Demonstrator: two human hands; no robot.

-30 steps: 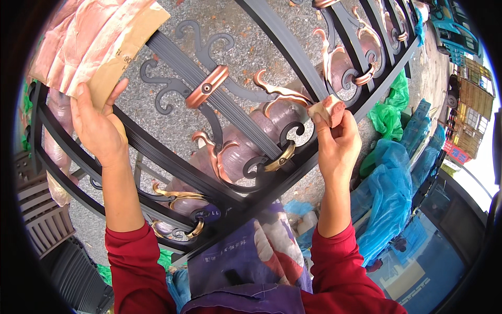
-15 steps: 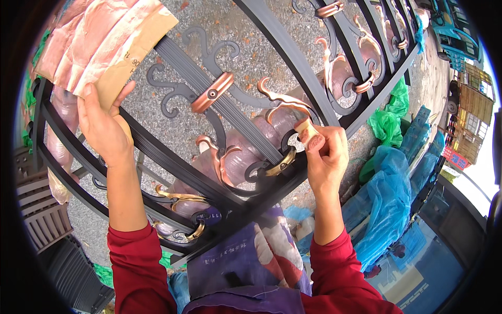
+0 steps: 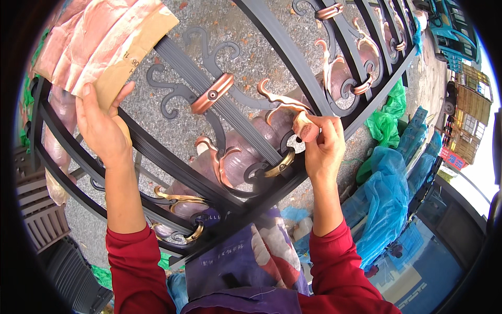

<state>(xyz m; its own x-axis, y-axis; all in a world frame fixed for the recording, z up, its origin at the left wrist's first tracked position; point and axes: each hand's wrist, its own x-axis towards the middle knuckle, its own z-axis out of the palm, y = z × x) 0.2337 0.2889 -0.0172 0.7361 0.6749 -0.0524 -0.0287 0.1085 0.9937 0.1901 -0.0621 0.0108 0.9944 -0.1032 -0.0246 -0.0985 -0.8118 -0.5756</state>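
Note:
My left hand (image 3: 104, 125) grips the lower edge of a creased sheet of cardboard (image 3: 117, 78), its face smeared with pinkish copper colour, thumb in front. Pinched between the fingers of my right hand (image 3: 325, 149) is a small pale sponge (image 3: 303, 129) with a reddish-copper stained end. It sits right at the lower tip of a copper-coloured leaf scroll (image 3: 285, 103); whether they touch I cannot tell. The scroll belongs to a black metal railing panel (image 3: 230, 123) with curved bars, which lies slanted before me. Copper collars (image 3: 213, 94) and gold-toned bands (image 3: 282, 163) mark its bars.
Plastic-wrapped rolls (image 3: 235, 157) lie beneath the panel on gravelly ground. To the right are blue netting (image 3: 384, 183), green plastic (image 3: 386, 123) and a teal vehicle (image 3: 455, 34). Brown slatted pieces (image 3: 44, 209) stand at left. A purple apron (image 3: 230, 267) covers my front.
My right hand has shifted slightly left and turned the sponge, bringing it closer to the leaf scroll's tip. My left hand and the cardboard have barely moved.

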